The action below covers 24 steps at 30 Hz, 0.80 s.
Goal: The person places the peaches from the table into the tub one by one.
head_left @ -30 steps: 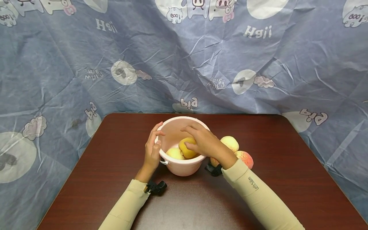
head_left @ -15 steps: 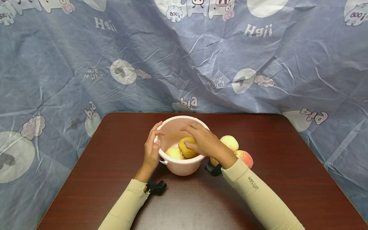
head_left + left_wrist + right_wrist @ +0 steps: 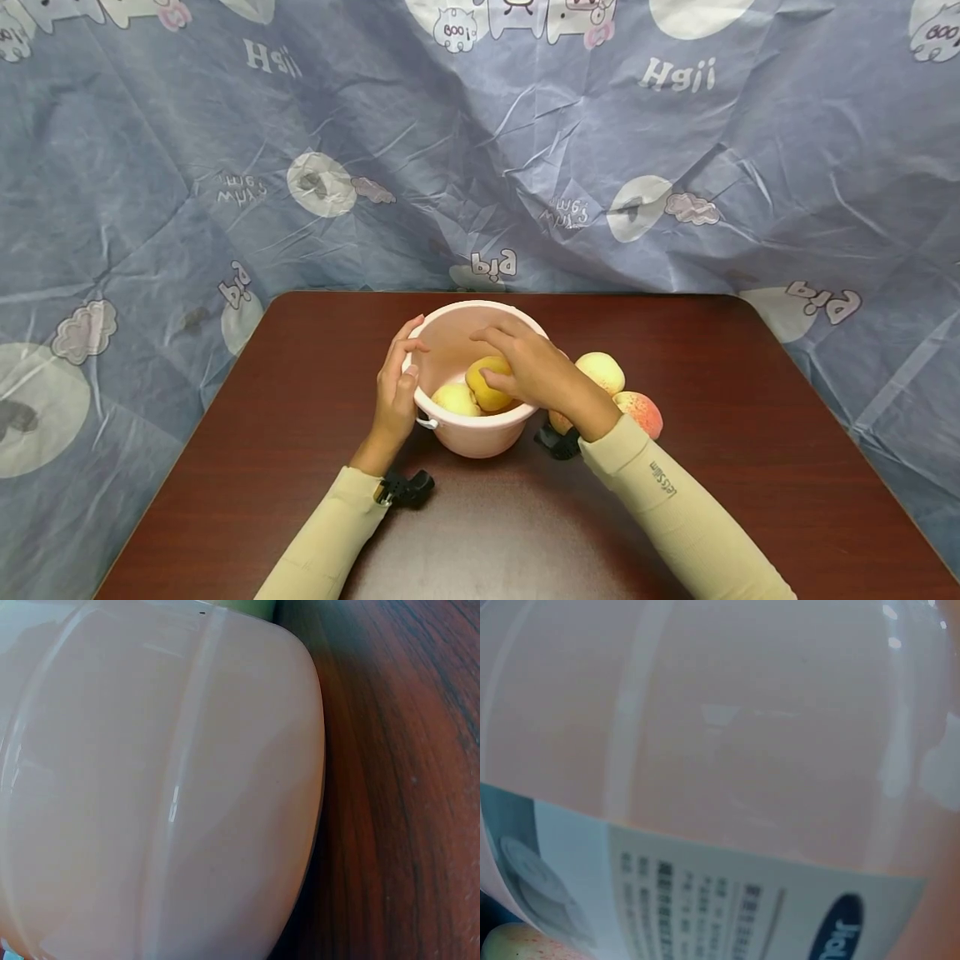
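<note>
From my seat at the head view I see the left hand (image 3: 395,392) on the left side of the pink bucket (image 3: 480,437), its fingers (image 3: 402,344) curled against the outer wall and the thumb hooked over the rim, so it grips the bucket there. The bucket stands near the middle of the dark brown worktop (image 3: 750,467). On the left wrist view the bucket wall (image 3: 150,787) fills most of the picture, with the wood grain of the worktop (image 3: 405,810) to its right.

Inside the bucket a pale yellow fruit (image 3: 454,401) lies at the near left, and just right of it sits a deeper yellow fruit (image 3: 486,385). My right hand (image 3: 534,372) reaches over the right rim, with its fingers (image 3: 497,382) bent round that deeper yellow fruit and clamped on it.

Right of the bucket, on the worktop, a pale peach (image 3: 602,371) lies behind the right wrist, and a redder peach (image 3: 641,412) lies just beside it, nearer and further right. The right wrist view shows the bucket's printed label (image 3: 727,900).
</note>
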Each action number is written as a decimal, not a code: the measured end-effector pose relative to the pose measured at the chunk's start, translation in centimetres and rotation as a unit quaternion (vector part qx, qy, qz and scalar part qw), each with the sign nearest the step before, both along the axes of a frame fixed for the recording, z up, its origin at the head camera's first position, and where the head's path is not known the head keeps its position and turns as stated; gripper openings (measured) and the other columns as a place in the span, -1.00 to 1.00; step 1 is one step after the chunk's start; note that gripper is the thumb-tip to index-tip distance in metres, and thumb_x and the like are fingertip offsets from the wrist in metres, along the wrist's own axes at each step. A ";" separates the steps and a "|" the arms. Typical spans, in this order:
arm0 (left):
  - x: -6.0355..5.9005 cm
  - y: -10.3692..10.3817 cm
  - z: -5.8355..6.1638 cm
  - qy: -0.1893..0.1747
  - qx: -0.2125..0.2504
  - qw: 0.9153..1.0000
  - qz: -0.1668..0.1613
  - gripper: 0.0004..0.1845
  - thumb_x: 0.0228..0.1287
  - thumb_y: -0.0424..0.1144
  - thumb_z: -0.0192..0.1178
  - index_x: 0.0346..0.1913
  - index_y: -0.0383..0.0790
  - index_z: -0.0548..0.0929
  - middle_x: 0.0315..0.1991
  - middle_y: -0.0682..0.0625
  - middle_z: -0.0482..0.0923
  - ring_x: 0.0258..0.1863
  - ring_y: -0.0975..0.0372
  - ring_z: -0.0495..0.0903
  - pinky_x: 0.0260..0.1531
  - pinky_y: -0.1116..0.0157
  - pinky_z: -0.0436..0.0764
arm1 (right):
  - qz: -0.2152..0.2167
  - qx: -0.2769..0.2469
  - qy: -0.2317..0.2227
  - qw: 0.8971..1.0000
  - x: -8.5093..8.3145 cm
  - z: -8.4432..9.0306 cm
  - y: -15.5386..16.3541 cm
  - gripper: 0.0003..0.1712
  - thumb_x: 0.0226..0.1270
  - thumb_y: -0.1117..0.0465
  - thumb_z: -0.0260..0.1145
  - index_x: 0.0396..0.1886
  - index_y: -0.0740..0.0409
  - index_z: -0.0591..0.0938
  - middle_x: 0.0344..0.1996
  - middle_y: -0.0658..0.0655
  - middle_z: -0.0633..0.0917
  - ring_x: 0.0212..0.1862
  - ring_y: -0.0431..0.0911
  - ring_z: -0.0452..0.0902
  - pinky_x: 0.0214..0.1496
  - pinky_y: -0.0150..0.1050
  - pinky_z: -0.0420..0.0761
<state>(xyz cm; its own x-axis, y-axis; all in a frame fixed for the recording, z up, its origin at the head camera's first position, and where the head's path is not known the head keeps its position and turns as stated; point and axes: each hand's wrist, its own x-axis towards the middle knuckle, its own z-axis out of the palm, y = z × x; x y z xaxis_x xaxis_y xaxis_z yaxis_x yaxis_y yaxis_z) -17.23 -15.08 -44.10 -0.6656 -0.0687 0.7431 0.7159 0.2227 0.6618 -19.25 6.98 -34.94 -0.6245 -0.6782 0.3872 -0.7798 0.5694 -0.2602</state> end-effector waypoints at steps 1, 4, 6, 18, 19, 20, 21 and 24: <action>0.0 0.0 0.1 0.001 0.001 1.000 -0.001 -0.57 0.20 -0.12 -0.19 -0.13 -0.44 0.48 0.34 -0.09 0.34 0.33 0.00 0.30 0.28 0.05 0.23 | 0.000 -0.001 -0.001 1.000 0.0 0.0 0.0 -0.47 0.10 0.14 0.41 0.12 0.10 0.57 0.12 0.21 0.52 0.21 0.05 0.41 0.19 -0.04 0.45; 0.0 0.1 0.1 0.002 0.002 1.000 -0.001 -0.59 0.19 -0.12 -0.19 -0.12 -0.38 0.49 0.34 -0.07 0.34 0.33 0.01 0.30 0.28 0.04 0.23 | 0.001 -0.003 -0.002 1.000 0.0 0.0 0.1 -0.47 0.11 0.14 0.40 0.12 0.10 0.57 0.12 0.22 0.52 0.21 0.05 0.41 0.18 -0.03 0.45; -0.1 0.1 0.1 0.002 0.003 1.000 -0.001 -0.59 0.19 -0.12 -0.19 -0.12 -0.37 0.49 0.34 -0.08 0.34 0.34 0.01 0.30 0.28 0.04 0.23 | 0.003 -0.005 -0.002 1.000 0.0 0.0 0.1 -0.48 0.11 0.14 0.40 0.12 0.11 0.57 0.12 0.22 0.52 0.21 0.05 0.42 0.18 -0.03 0.45; 0.1 0.1 0.1 0.003 0.005 1.000 -0.006 -0.57 0.17 -0.14 -0.19 -0.13 -0.44 0.48 0.34 -0.16 0.34 0.34 0.00 0.30 0.28 0.03 0.22 | 0.004 -0.005 -0.001 1.000 0.0 0.0 0.1 -0.48 0.11 0.14 0.41 0.10 0.11 0.58 0.12 0.22 0.53 0.22 0.05 0.41 0.19 -0.04 0.45; 0.0 0.1 0.1 0.005 0.005 1.000 -0.005 -0.57 0.17 -0.14 -0.19 -0.13 -0.43 0.48 0.34 -0.18 0.34 0.33 -0.01 0.30 0.28 0.03 0.22 | 0.005 -0.005 -0.001 1.000 0.0 0.0 0.1 -0.48 0.11 0.15 0.41 0.10 0.11 0.58 0.12 0.22 0.53 0.22 0.05 0.41 0.19 -0.04 0.45; 0.0 0.1 0.1 0.006 0.006 1.000 -0.006 -0.57 0.16 -0.14 -0.18 -0.12 -0.43 0.48 0.33 -0.18 0.34 0.33 -0.02 0.30 0.28 0.03 0.22 | 0.006 -0.006 0.000 1.000 0.0 0.0 0.1 -0.49 0.11 0.15 0.41 0.10 0.11 0.57 0.12 0.22 0.53 0.22 0.05 0.41 0.19 -0.04 0.44; 0.0 0.1 0.1 0.005 0.006 1.000 -0.005 -0.58 0.16 -0.15 -0.18 -0.12 -0.42 0.49 0.34 -0.17 0.34 0.33 -0.02 0.30 0.28 0.04 0.22 | 0.007 -0.007 0.000 1.000 0.0 0.0 0.1 -0.49 0.11 0.15 0.40 0.11 0.12 0.57 0.12 0.23 0.53 0.22 0.05 0.41 0.20 -0.04 0.44; -0.1 0.1 0.0 0.008 0.008 1.000 -0.011 -0.59 0.15 -0.18 -0.18 -0.11 -0.42 0.49 0.34 -0.21 0.32 0.33 -0.06 0.29 0.29 0.05 0.21 | 0.009 -0.009 -0.001 1.000 -0.1 0.1 0.2 -0.49 0.11 0.16 0.40 0.10 0.14 0.57 0.12 0.22 0.53 0.21 0.04 0.42 0.22 -0.06 0.42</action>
<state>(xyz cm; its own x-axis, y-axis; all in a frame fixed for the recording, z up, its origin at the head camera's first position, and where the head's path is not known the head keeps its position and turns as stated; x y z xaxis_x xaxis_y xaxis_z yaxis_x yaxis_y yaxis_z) -17.31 -15.03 -44.11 -0.6545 -0.0660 0.7531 0.7317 0.1952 0.6530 -19.39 7.14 -34.85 -0.6131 -0.6825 0.3980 -0.7893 0.5510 -0.2710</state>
